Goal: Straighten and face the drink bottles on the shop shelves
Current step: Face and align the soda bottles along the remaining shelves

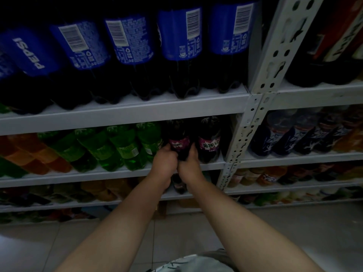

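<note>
- On the middle shelf [98, 176], the left hand [164, 162] and right hand [190, 163] both grip the lower half of a purple-label bottle [179, 143], which stands just beside its twin [209, 145].
- Its label looks partly turned aside, so this bottle seems mid-adjustment; the twin already faces out.
- Above, several cola bottles [180, 34] show barcodes (one at the left shows its name), so that row appears undone.
- Green bottles [119, 148] are too dim to judge.
</note>
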